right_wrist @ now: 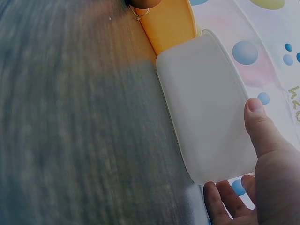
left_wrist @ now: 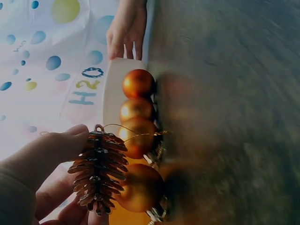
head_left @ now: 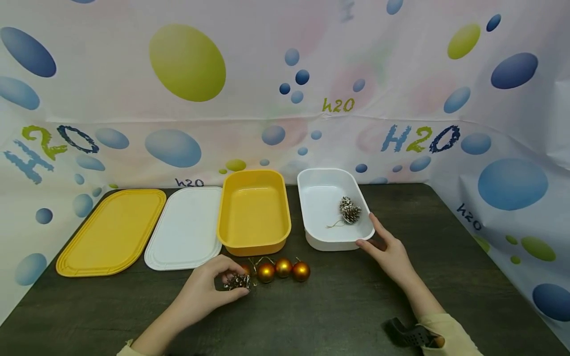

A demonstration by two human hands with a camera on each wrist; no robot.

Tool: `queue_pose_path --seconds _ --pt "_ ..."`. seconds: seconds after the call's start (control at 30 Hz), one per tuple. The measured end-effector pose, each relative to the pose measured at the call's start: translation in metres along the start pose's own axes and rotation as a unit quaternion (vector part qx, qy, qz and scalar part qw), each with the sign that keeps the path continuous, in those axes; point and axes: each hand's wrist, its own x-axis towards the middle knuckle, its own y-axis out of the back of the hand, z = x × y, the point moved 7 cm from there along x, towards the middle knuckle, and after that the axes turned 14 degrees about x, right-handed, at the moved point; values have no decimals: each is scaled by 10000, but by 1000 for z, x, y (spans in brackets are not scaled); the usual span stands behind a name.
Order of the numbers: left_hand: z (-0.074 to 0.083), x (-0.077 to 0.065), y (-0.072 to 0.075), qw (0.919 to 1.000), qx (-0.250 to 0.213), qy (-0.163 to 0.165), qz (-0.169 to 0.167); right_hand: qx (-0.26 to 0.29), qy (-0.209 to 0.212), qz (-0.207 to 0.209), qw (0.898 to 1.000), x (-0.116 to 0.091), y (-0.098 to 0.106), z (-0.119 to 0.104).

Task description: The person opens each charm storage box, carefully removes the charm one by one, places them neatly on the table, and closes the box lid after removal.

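Observation:
My left hand (head_left: 207, 284) pinches a brown pine cone ornament (left_wrist: 98, 173) with frosted scale tips and a thin gold string, low over the table's front. Right beside it lies a row of several shiny orange-gold baubles (head_left: 283, 267); the leftmost is partly hidden by the fingers in the head view. At the white container (head_left: 331, 245), my right hand (head_left: 394, 257) holds the front right corner, its thumb (right_wrist: 255, 110) on the rim and its fingers round the side. Inside that container lie two frosted pine cones (head_left: 351, 213), one with a string.
A yellow container (head_left: 254, 248) stands left of the white one, behind the baubles. Farther left lie a white lid (head_left: 184, 230) and a yellow lid (head_left: 111, 232). A dark table (head_left: 311, 316) carries everything, with a dotted backdrop (head_left: 311, 133) at its back and sides.

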Motion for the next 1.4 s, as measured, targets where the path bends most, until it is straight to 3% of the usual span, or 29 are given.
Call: queue_pose_path --seconds 0.47,0.8,1.4 --pt "-5 -4 -6 10000 -58 -63 -13 -46 -130 -29 9999 1 0 3" --pt "-8 -5 -12 9997 -38 113 -193 -103 -112 -15 9999 1 0 2" --pt "-8 -6 -15 9996 -32 -43 -289 -91 -47 -25 9999 1 0 2"
